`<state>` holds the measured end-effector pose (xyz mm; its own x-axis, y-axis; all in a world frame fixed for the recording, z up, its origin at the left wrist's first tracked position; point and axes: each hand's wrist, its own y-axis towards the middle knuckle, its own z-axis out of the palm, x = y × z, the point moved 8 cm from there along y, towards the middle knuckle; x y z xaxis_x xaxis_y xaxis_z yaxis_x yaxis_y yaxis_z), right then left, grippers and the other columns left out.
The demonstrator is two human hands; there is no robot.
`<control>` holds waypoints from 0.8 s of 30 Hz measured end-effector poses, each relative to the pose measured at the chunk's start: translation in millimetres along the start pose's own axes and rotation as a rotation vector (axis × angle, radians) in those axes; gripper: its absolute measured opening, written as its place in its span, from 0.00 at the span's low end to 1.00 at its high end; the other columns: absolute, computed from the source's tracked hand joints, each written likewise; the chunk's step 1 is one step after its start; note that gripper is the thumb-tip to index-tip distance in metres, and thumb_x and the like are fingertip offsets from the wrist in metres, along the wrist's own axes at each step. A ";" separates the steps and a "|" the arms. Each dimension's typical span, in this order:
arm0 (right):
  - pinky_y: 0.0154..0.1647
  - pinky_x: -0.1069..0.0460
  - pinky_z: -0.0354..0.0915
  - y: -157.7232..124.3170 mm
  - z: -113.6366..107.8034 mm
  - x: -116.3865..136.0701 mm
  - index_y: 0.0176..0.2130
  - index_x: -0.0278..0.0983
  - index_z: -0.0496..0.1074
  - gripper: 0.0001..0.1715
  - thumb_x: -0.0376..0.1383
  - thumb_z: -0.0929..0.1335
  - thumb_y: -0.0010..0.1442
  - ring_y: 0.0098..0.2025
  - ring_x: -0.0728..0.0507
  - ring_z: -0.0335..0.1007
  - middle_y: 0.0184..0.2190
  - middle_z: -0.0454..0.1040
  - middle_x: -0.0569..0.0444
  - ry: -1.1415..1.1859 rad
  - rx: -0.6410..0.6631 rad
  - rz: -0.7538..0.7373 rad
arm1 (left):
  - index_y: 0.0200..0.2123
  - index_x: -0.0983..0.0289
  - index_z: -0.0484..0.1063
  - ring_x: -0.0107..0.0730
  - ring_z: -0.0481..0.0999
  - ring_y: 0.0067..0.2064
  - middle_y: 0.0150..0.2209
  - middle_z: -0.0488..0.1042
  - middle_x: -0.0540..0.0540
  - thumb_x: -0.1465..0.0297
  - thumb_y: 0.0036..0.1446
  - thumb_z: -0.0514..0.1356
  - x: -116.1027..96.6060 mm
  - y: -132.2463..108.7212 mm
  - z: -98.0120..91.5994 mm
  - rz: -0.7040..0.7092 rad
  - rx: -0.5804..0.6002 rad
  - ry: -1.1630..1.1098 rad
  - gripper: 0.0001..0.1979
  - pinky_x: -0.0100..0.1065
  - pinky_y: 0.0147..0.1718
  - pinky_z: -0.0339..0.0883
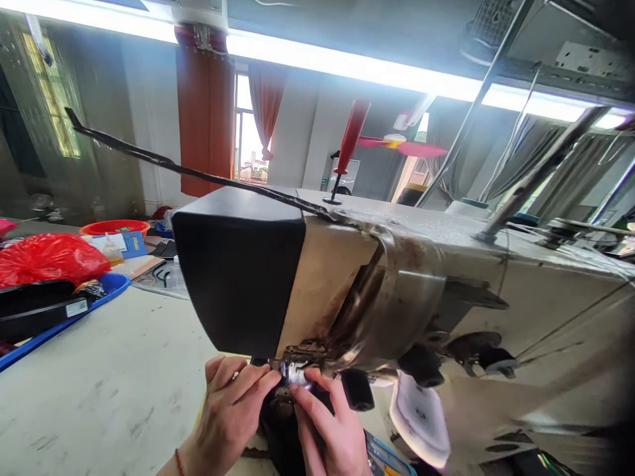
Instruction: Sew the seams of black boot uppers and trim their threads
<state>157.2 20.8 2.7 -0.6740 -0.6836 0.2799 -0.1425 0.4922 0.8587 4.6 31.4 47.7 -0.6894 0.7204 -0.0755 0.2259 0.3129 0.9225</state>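
Observation:
An industrial sewing machine (pixel 417 284) with a dark end cover (pixel 238 277) fills the middle. Both of my hands are under its head, close to the brightly lit needle area (pixel 296 375). On the left side, my left hand (pixel 233 406) has its fingers bent and pressed together, tips at the lit metal parts. My right hand (pixel 330 420) comes from below right, thumb and forefinger pinched at the same spot. Whatever the fingertips grip is too small and hidden to make out. Between the hands lies a dark piece (pixel 280 430), mostly covered.
A blue tray (pixel 116 284) with a red plastic bag (pixel 54 258) and a black box stands left on the pale table (pixel 99 390). A red-handled screwdriver (pixel 353 135) stands upright on the machine. A long dark rod (pixel 198 173) juts out leftward above the head.

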 end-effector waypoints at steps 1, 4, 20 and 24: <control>0.38 0.46 0.71 -1.1 -0.7 1.2 0.51 0.40 0.73 0.23 0.25 0.63 0.60 0.45 0.39 0.72 0.46 0.71 0.41 -0.003 -0.028 0.006 | 0.40 0.60 0.75 0.32 0.71 0.34 0.31 0.79 0.49 0.77 0.65 0.54 0.2 -0.4 0.8 -0.011 0.006 0.004 0.11 0.37 0.39 0.58; 0.38 0.46 0.70 -6.0 -2.8 8.5 0.48 0.41 0.74 0.19 0.26 0.65 0.60 0.42 0.39 0.73 0.43 0.73 0.44 -0.045 -0.109 0.014 | 0.41 0.62 0.75 0.32 0.71 0.35 0.31 0.78 0.51 0.78 0.65 0.53 0.5 -1.5 3.1 -0.012 0.022 -0.027 0.11 0.37 0.40 0.59; 0.36 0.48 0.65 -19.6 20.9 36.6 0.43 0.36 0.68 0.12 0.24 0.64 0.60 0.37 0.42 0.69 0.35 0.74 0.47 0.002 -0.189 0.110 | 0.43 0.69 0.73 0.33 0.68 0.33 0.31 0.70 0.55 0.84 0.62 0.54 -8.4 -6.3 7.2 -0.016 0.087 -0.023 0.12 0.33 0.31 0.66; 0.32 0.46 0.57 -15.8 34.5 40.9 0.41 0.35 0.69 0.08 0.32 0.63 0.61 0.34 0.39 0.66 0.30 0.72 0.47 -0.182 -0.069 0.194 | 0.41 0.67 0.74 0.34 0.67 0.31 0.28 0.68 0.54 0.81 0.64 0.52 -10.4 -2.3 6.3 -0.030 0.136 0.012 0.11 0.32 0.28 0.65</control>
<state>106.9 3.6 -14.2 -0.8041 -0.4688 0.3656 0.0472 0.5627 0.8253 15.5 27.1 43.9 -0.7051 0.7024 -0.0973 0.2955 0.4159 0.8601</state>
